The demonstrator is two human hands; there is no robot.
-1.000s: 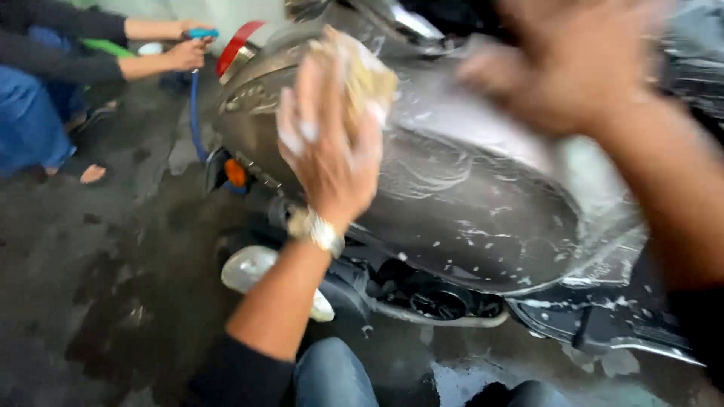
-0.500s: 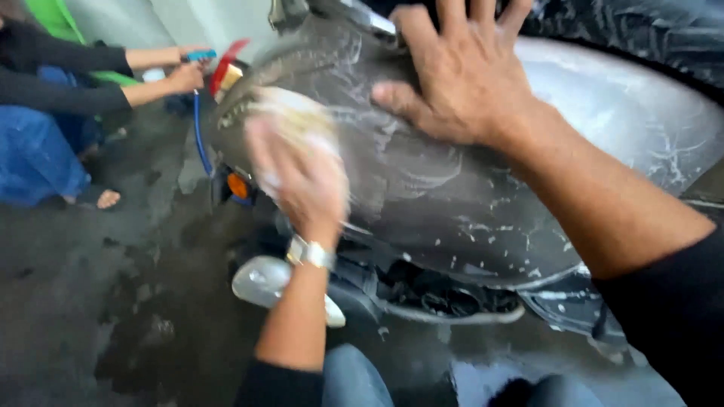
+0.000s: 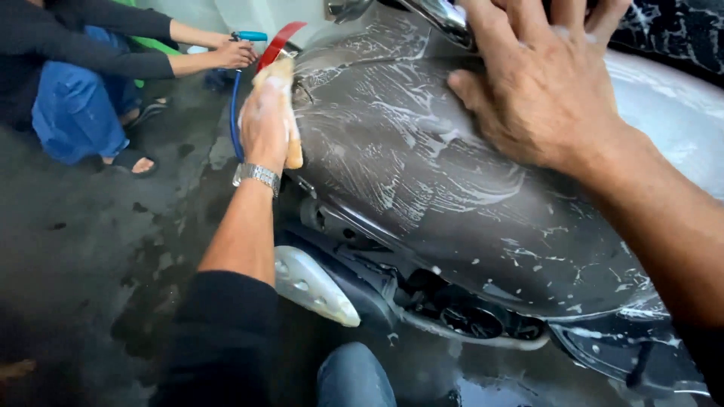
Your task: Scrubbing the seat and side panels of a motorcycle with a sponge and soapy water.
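Note:
My left hand (image 3: 265,124), with a metal watch on its wrist, grips a yellow sponge (image 3: 285,90) and presses it against the far edge of a soapy dark grey scooter side panel (image 3: 422,188), near the red tail light (image 3: 277,41). My right hand (image 3: 539,83) lies flat with fingers spread on the top of the same panel, below a chrome rail (image 3: 441,16). White suds streak the panel between my two hands.
A crouching person in blue trousers at the upper left holds a blue hose nozzle (image 3: 247,36) with a hand (image 3: 234,54) by the tail light. The concrete floor (image 3: 90,249) is wet. A pale footrest (image 3: 313,286) juts out under the panel.
My left hand has swept the sponge up and away toward the tail light. My right hand has settled flat on the panel, and the view has moved closer.

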